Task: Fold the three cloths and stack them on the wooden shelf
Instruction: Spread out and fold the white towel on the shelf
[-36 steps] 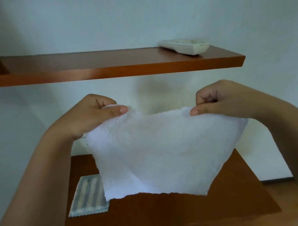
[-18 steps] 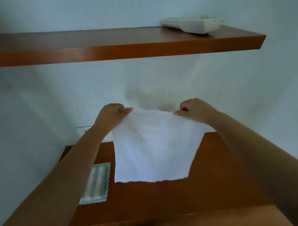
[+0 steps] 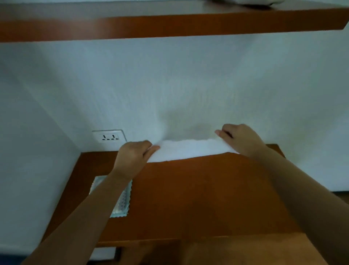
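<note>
A white cloth [image 3: 188,150] lies as a narrow band at the back of the lower wooden shelf [image 3: 198,198], close to the wall. My left hand [image 3: 133,158] grips its left end and my right hand [image 3: 238,139] pinches its right end. A folded blue-grey patterned cloth [image 3: 122,204] lies flat on the left part of the same shelf, partly hidden under my left forearm. I see no third cloth.
An upper wooden shelf [image 3: 170,26] runs across the top, with the edge of a white object [image 3: 245,1] on it. A white wall socket [image 3: 109,138] sits on the wall just left of my left hand. A side wall closes the left.
Both hands have carried the hanging white cloth down and away, so it now lies low at the back of the lower shelf. The view has tilted down and moved closer.
</note>
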`<state>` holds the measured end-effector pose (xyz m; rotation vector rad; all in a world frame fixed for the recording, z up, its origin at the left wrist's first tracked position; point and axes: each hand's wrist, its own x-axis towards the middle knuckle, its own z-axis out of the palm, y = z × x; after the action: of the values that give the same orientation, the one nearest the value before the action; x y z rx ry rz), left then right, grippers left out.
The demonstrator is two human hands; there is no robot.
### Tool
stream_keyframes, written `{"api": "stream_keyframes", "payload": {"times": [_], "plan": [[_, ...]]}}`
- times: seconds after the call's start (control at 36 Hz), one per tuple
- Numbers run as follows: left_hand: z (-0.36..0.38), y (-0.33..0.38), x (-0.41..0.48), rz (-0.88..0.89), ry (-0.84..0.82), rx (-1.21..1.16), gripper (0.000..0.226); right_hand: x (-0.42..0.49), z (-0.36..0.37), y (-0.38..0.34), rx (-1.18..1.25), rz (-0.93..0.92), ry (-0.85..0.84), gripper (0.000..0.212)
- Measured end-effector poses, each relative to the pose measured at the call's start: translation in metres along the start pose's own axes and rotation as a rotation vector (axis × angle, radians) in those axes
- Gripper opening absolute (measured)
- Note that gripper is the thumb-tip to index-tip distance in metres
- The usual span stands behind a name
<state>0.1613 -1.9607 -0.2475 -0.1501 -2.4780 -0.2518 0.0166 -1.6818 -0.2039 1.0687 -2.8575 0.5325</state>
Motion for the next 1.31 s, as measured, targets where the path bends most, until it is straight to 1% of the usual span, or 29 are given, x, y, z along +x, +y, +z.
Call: {"api": "stream_keyframes", "payload": {"times": [0.06,0.08,0.14,0.17,0.19,0.22,0.31,0.33,0.42,0.5,0.58,0.64,0.69,0.81,0.89,1.0,1.08,1.17,1.19,1.25,1.28,1.31], "plan": [[0.019,0.003,-0.023,0.005,-0.103,0.014,0.042,-0.012,0.028,0.007,-0.022,0.077,-0.095,0.036],[0.029,0.003,-0.036,0.001,-0.150,-0.015,0.038,-0.018,0.042,0.011,-0.024,0.113,-0.129,0.035],[0.043,0.006,-0.058,-0.087,-0.230,-0.134,0.051,-0.031,0.069,0.016,-0.007,0.175,-0.189,0.037],[0.049,0.008,-0.070,-0.130,-0.259,-0.164,0.057,-0.038,0.082,0.017,0.005,0.210,-0.227,0.037],[0.055,0.010,-0.081,-0.139,-0.264,-0.156,0.057,-0.044,0.093,0.019,0.017,0.243,-0.262,0.037],[0.058,0.013,-0.090,-0.125,-0.273,-0.129,0.052,-0.050,0.104,0.020,0.031,0.274,-0.291,0.038],[0.064,0.020,-0.112,-0.113,-0.336,-0.115,0.023,-0.066,0.126,0.021,0.061,0.324,-0.358,0.038],[0.066,0.020,-0.118,-0.129,-0.371,-0.128,0.020,-0.069,0.131,0.020,0.063,0.326,-0.374,0.038],[0.069,0.018,-0.132,-0.218,-0.469,-0.153,0.020,-0.074,0.140,0.014,0.038,0.327,-0.422,0.037],[0.068,0.022,-0.138,-0.325,-0.511,-0.191,0.025,-0.077,0.146,0.007,0.015,0.312,-0.473,0.036],[0.069,0.024,-0.149,-0.408,-0.630,-0.241,0.031,-0.084,0.154,0.004,0.017,0.291,-0.556,0.032],[0.070,0.024,-0.156,-0.430,-0.720,-0.251,0.031,-0.090,0.158,0.002,0.020,0.287,-0.601,0.029],[0.068,0.026,-0.162,-0.440,-0.771,-0.252,0.030,-0.096,0.162,0.001,0.025,0.286,-0.637,0.026],[0.066,0.028,-0.170,-0.450,-0.757,-0.270,0.030,-0.113,0.174,0.001,0.036,0.283,-0.694,0.024],[0.064,0.030,-0.178,-0.393,-0.732,-0.267,0.029,-0.131,0.183,0.004,0.059,0.279,-0.730,0.023],[0.065,0.030,-0.189,-0.299,-0.705,-0.220,0.027,-0.141,0.187,0.008,0.093,0.303,-0.703,0.029],[0.065,0.033,-0.186,-0.300,-0.678,-0.183,0.031,-0.141,0.185,0.009,0.115,0.294,-0.648,0.024],[0.068,0.035,-0.180,-0.278,-0.578,-0.151,0.033,-0.137,0.184,0.007,0.104,0.280,-0.530,0.013],[0.069,0.037,-0.177,-0.288,-0.574,-0.144,0.029,-0.135,0.184,0.005,0.098,0.270,-0.482,0.011],[0.073,0.039,-0.170,-0.320,-0.557,-0.150,0.010,-0.130,0.187,0.003,0.093,0.233,-0.374,0.012],[0.076,0.039,-0.167,-0.349,-0.547,-0.144,0.007,-0.126,0.190,0.002,0.093,0.212,-0.326,0.013],[0.080,0.039,-0.163,-0.375,-0.542,-0.137,0.014,-0.123,0.193,0.001,0.094,0.198,-0.285,0.014]]}}
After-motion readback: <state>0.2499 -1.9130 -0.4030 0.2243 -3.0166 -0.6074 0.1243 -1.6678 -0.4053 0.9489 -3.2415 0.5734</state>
